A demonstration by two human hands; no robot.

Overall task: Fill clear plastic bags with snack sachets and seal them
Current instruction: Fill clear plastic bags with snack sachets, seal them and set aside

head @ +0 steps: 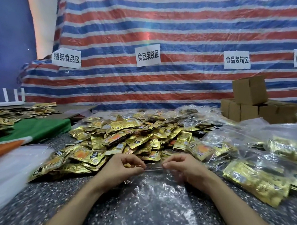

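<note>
At the table's (28, 196) left edge I count one blurred stack of empty bags (13, 167). Near the front edge, the left hand (123, 167) pinches one end of the top strip of a single clear plastic bag (153, 189), fingers curled; the right hand (179, 165) pinches the other end. Just behind them lies one heap of gold sachets (128, 139), too many to count. Filled bags (250, 167) crowd the right edge.

Work surface: dark speckled table (46, 203). Centre: loose heap of gold sachets (128, 137). Near edge: one clear bag (153, 194), lying flat. Right: filled bags (250, 169), with cardboard boxes (250, 107) behind them. Left: green cloth (38, 130).
</note>
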